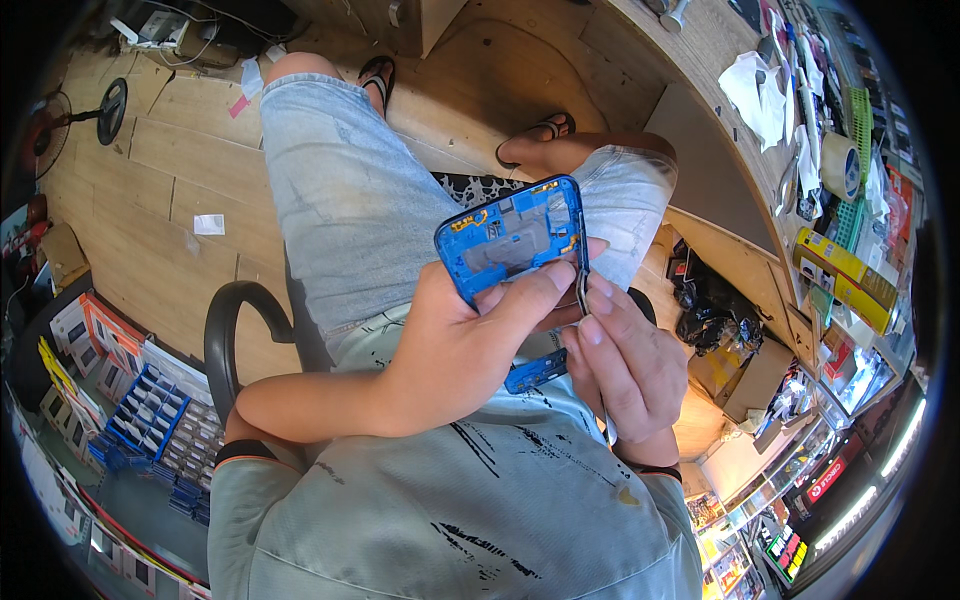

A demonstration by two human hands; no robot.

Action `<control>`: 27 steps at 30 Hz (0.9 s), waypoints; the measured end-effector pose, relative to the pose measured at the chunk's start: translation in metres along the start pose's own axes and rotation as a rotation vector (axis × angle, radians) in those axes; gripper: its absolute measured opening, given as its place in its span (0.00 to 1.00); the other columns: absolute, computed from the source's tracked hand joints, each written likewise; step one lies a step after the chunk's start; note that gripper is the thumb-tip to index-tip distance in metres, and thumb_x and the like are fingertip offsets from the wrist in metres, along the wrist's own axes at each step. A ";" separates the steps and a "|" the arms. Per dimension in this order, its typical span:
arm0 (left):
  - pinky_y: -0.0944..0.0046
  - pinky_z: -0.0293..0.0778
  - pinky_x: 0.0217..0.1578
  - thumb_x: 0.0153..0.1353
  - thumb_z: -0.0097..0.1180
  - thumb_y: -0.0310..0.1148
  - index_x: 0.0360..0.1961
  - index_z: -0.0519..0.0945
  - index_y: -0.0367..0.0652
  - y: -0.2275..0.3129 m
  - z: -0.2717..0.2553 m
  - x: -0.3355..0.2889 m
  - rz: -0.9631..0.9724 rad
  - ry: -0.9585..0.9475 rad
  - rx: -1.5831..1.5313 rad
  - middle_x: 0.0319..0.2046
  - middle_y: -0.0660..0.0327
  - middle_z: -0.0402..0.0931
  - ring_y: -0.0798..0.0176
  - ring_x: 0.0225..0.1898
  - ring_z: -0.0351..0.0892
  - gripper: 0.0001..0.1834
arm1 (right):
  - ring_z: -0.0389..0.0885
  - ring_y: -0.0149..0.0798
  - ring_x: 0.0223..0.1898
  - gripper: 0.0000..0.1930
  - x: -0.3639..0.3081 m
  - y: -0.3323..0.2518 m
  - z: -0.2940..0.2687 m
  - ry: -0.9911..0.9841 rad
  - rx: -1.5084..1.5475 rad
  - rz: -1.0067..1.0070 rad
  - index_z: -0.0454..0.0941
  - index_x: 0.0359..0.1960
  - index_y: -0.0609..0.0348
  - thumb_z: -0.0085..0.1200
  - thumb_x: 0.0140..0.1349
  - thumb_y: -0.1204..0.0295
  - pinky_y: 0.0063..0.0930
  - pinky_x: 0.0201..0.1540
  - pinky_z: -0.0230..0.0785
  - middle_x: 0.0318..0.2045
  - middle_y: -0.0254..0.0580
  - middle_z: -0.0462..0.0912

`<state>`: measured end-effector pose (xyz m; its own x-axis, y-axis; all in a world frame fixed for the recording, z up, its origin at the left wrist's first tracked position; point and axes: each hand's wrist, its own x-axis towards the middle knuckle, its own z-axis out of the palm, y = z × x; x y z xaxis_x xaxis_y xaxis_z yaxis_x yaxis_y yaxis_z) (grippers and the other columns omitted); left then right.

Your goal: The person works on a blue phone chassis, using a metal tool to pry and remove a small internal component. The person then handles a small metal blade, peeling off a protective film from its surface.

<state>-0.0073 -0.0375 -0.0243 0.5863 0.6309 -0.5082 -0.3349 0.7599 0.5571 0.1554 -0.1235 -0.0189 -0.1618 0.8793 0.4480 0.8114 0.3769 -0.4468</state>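
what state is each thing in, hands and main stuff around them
left hand: closed around blue phone housing
blue phone housing: inner side exposed
right hand: fingers bent at housing's right edge, grip unclear
small blue part: by right hand, held or resting unclear
blue compartment tray: holding small items
tube light at right: lit
floor fan: spinning or not, cannot tell

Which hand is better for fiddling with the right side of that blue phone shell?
Probably the right hand: its fingertips are right beside that edge of the blue phone shell. The left hand seems busy holding the shell, its thumb pressed near the lower right corner.
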 end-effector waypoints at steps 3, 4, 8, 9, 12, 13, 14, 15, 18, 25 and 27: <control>0.63 0.84 0.48 0.74 0.51 0.27 0.58 0.78 0.31 0.001 0.000 0.000 -0.029 -0.016 -0.041 0.55 0.50 0.82 0.65 0.46 0.85 0.15 | 0.89 0.54 0.49 0.17 0.000 -0.002 -0.002 0.032 0.040 0.060 0.83 0.46 0.68 0.72 0.55 0.79 0.36 0.45 0.86 0.46 0.59 0.86; 0.61 0.84 0.49 0.74 0.51 0.26 0.58 0.77 0.31 0.001 0.001 -0.001 -0.031 -0.010 -0.062 0.55 0.50 0.82 0.63 0.47 0.85 0.15 | 0.89 0.53 0.48 0.16 -0.001 -0.001 -0.002 0.055 0.062 0.075 0.83 0.46 0.68 0.71 0.55 0.78 0.35 0.44 0.86 0.46 0.59 0.86; 0.55 0.83 0.53 0.74 0.50 0.26 0.59 0.76 0.30 -0.001 0.002 0.001 -0.040 -0.013 -0.127 0.57 0.48 0.80 0.53 0.52 0.85 0.16 | 0.90 0.51 0.45 0.15 -0.002 -0.005 -0.007 0.082 0.137 0.221 0.82 0.46 0.65 0.70 0.57 0.79 0.31 0.41 0.83 0.45 0.57 0.87; 0.53 0.83 0.54 0.74 0.50 0.25 0.59 0.76 0.30 -0.001 0.002 0.002 -0.044 -0.022 -0.137 0.57 0.47 0.80 0.51 0.53 0.85 0.16 | 0.90 0.51 0.45 0.14 -0.003 -0.002 -0.008 0.110 0.195 0.251 0.82 0.46 0.65 0.69 0.58 0.80 0.31 0.42 0.83 0.44 0.57 0.87; 0.49 0.81 0.55 0.73 0.51 0.27 0.60 0.75 0.31 0.002 0.002 0.006 -0.102 -0.041 -0.149 0.58 0.47 0.79 0.45 0.53 0.85 0.18 | 0.89 0.52 0.45 0.10 -0.007 0.009 -0.005 0.260 0.437 0.377 0.81 0.45 0.69 0.64 0.64 0.79 0.36 0.45 0.84 0.42 0.56 0.86; 0.48 0.81 0.55 0.73 0.52 0.28 0.60 0.75 0.31 0.004 0.002 0.007 -0.126 -0.031 -0.135 0.58 0.48 0.79 0.44 0.54 0.85 0.18 | 0.89 0.52 0.44 0.10 -0.002 0.006 -0.001 0.382 0.614 0.480 0.81 0.46 0.70 0.62 0.65 0.79 0.38 0.45 0.84 0.42 0.57 0.86; 0.47 0.81 0.55 0.72 0.52 0.29 0.60 0.75 0.32 0.008 0.003 0.009 -0.145 -0.027 -0.119 0.57 0.48 0.80 0.43 0.54 0.85 0.18 | 0.89 0.53 0.44 0.09 0.006 0.002 0.003 0.506 0.789 0.571 0.81 0.46 0.71 0.61 0.66 0.78 0.41 0.46 0.85 0.42 0.57 0.85; 0.47 0.80 0.55 0.72 0.53 0.29 0.60 0.75 0.32 0.011 0.004 0.011 -0.164 -0.024 -0.102 0.57 0.48 0.80 0.43 0.54 0.84 0.19 | 0.88 0.54 0.44 0.09 0.012 0.001 0.003 0.631 0.966 0.658 0.81 0.46 0.71 0.60 0.68 0.77 0.43 0.46 0.86 0.42 0.57 0.85; 0.47 0.80 0.55 0.71 0.54 0.32 0.61 0.75 0.34 0.018 0.005 0.017 -0.167 -0.036 -0.063 0.54 0.49 0.81 0.41 0.55 0.84 0.20 | 0.89 0.57 0.43 0.11 0.020 0.010 -0.009 0.638 1.083 0.799 0.81 0.49 0.72 0.56 0.71 0.75 0.47 0.48 0.86 0.44 0.60 0.85; 0.52 0.86 0.45 0.68 0.54 0.35 0.59 0.75 0.32 0.049 0.010 0.045 -0.127 -0.054 0.041 0.45 0.46 0.83 0.41 0.49 0.87 0.23 | 0.89 0.54 0.44 0.14 0.043 0.034 -0.028 0.694 1.238 0.863 0.79 0.50 0.77 0.54 0.72 0.73 0.41 0.49 0.86 0.43 0.61 0.86; 0.54 0.88 0.42 0.68 0.54 0.36 0.59 0.75 0.31 0.066 0.013 0.056 -0.095 -0.056 0.079 0.44 0.45 0.84 0.42 0.47 0.88 0.23 | 0.90 0.54 0.44 0.15 0.049 0.043 -0.029 0.706 1.239 0.869 0.79 0.51 0.77 0.55 0.72 0.73 0.40 0.48 0.86 0.43 0.61 0.86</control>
<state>0.0126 0.0460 -0.0073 0.6534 0.5454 -0.5250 -0.2184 0.7998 0.5591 0.1990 -0.0725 0.0067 0.6158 0.7711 -0.1616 -0.4433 0.1695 -0.8802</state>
